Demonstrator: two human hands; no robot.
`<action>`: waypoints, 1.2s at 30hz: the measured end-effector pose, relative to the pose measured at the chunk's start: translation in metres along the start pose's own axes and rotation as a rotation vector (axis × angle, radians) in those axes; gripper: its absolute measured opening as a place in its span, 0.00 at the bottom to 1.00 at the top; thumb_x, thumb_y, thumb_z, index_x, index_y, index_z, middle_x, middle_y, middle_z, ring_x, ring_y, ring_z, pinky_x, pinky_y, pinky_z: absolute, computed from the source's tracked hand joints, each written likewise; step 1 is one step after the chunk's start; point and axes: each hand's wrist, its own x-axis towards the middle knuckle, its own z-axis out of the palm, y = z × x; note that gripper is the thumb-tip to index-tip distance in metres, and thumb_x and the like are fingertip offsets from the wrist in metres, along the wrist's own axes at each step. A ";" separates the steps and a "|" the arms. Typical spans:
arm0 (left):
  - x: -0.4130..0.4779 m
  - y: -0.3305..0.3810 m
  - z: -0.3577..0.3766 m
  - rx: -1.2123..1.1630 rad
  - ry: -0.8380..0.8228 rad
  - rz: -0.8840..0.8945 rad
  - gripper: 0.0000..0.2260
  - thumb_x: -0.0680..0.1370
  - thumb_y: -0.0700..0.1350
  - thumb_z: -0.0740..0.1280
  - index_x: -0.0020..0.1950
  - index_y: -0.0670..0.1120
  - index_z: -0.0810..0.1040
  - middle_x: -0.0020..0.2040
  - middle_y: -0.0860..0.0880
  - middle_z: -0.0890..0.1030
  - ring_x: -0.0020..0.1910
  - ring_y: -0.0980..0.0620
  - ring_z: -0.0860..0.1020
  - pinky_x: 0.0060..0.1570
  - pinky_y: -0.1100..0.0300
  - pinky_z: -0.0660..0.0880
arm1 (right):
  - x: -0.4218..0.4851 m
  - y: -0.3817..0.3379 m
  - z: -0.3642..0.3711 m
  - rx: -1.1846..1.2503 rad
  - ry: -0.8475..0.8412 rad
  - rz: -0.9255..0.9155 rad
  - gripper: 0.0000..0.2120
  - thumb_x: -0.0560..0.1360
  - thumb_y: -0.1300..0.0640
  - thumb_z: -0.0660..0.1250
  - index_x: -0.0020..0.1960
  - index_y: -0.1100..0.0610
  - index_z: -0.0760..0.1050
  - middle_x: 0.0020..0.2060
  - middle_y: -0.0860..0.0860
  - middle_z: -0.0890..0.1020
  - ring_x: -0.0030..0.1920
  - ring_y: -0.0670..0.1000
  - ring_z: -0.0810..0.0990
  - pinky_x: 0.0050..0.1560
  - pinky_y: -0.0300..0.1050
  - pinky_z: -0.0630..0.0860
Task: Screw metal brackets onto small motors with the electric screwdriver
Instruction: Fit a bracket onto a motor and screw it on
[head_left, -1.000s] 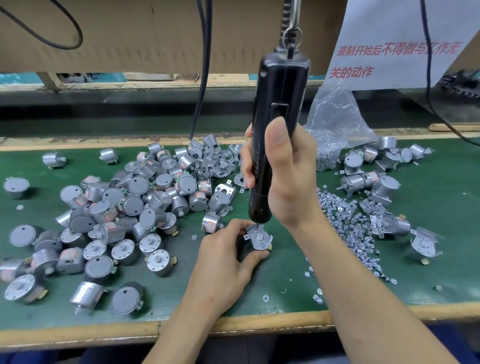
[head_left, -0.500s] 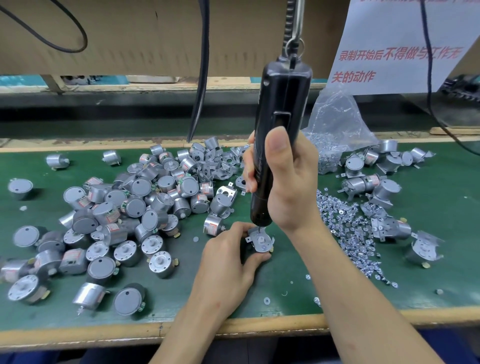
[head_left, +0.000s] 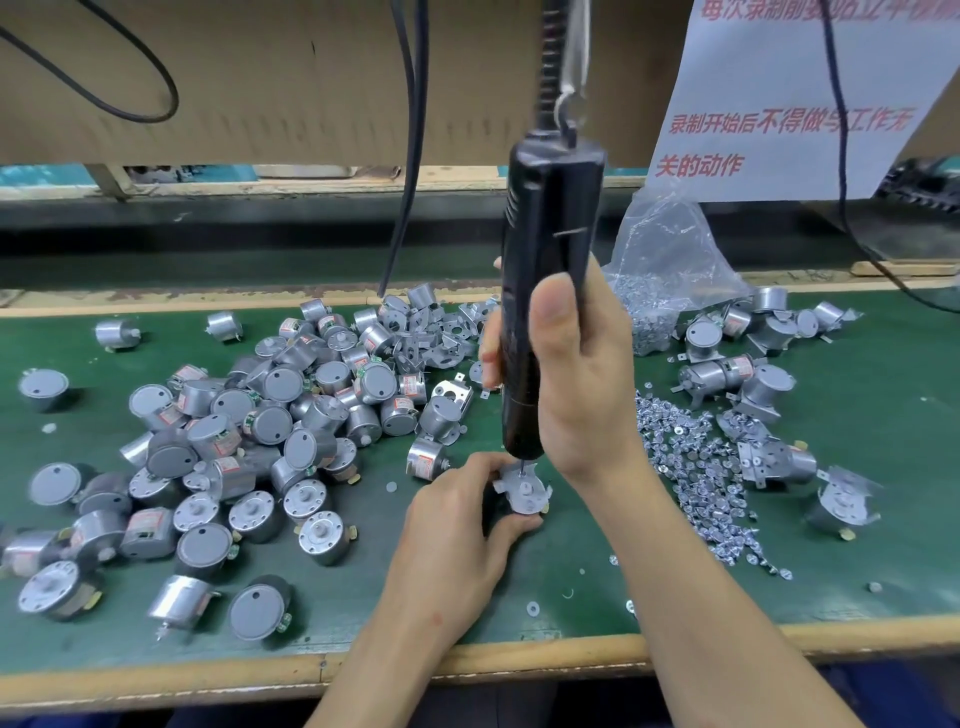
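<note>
Now, left fingers (head_left: 480, 465) clamped round motor (head_left: 522, 508); right fingers (head_left: 556, 322) gripping screwdriver (head_left: 550, 208), tip on bracket (head_left: 501, 486)

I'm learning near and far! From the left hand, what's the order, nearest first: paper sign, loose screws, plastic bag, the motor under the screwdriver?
1. The motor: gripped by the left hand itself.
2. The loose screws: spread out to its right.
3. The plastic bag: farther back, on the right.
4. The paper sign: hanging top right, at the back.

One wide-angle head-worn view, facing forward and down, close above left hand (head_left: 457, 525) and right hand (head_left: 576, 374) at the green bench (head_left: 893, 426), near edge low in frame.
</note>
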 end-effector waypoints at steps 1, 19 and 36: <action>0.000 0.000 0.000 0.000 -0.007 0.006 0.16 0.72 0.52 0.76 0.56 0.54 0.76 0.48 0.59 0.81 0.39 0.59 0.74 0.43 0.62 0.71 | -0.005 0.002 -0.002 -0.067 -0.001 0.017 0.34 0.71 0.26 0.66 0.52 0.59 0.72 0.35 0.61 0.80 0.33 0.62 0.79 0.35 0.58 0.77; -0.005 0.001 -0.007 -0.017 0.198 0.172 0.27 0.66 0.40 0.78 0.60 0.59 0.75 0.47 0.72 0.75 0.43 0.71 0.73 0.46 0.80 0.65 | -0.077 0.025 -0.047 -0.406 -0.166 0.579 0.06 0.81 0.54 0.68 0.56 0.49 0.83 0.46 0.42 0.87 0.47 0.42 0.85 0.49 0.43 0.82; 0.000 -0.003 0.007 0.325 0.300 -0.281 0.23 0.73 0.47 0.74 0.65 0.40 0.75 0.58 0.38 0.78 0.55 0.37 0.72 0.56 0.43 0.70 | -0.013 -0.015 -0.160 1.057 1.110 0.421 0.21 0.87 0.47 0.54 0.65 0.63 0.74 0.48 0.62 0.86 0.30 0.50 0.84 0.28 0.38 0.77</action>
